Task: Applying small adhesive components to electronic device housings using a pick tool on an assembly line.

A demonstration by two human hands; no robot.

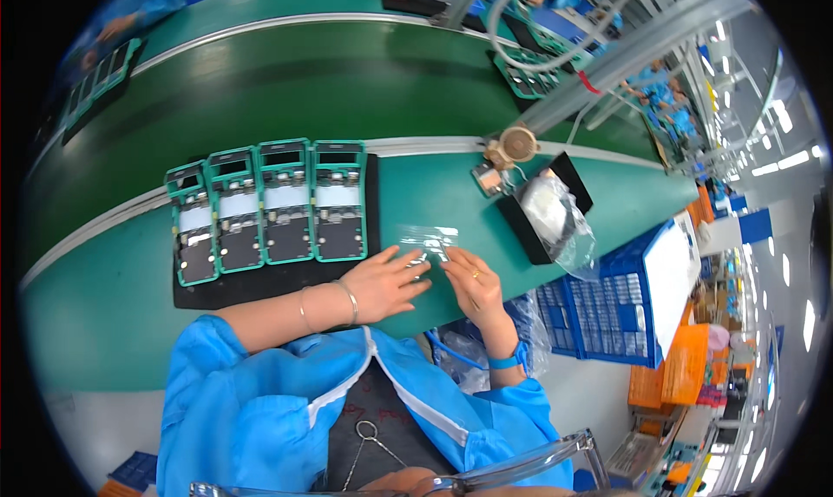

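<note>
A small clear plastic sheet (429, 239) with glossy strips lies on the green table in front of me. My left hand (386, 284) is open, palm down, its spread fingertips touching the sheet's near left edge. The fingers of my right hand (475, 284) are drawn together at the sheet's right corner and seem to pinch it. To the left of the sheet, several opened phone assemblies (287, 204) in teal frames stand in a row on a black mat (252, 282). Each shows a dark lower part and a pale patch in the middle.
A black box (531, 228) with clear plastic bags stands at the right, beside a tan round fixture (518, 144). Blue crates (607, 310) stand past the table's right edge. Beyond a metal rail runs a dark green conveyor (330, 81); co-workers in blue sleeves sit across it.
</note>
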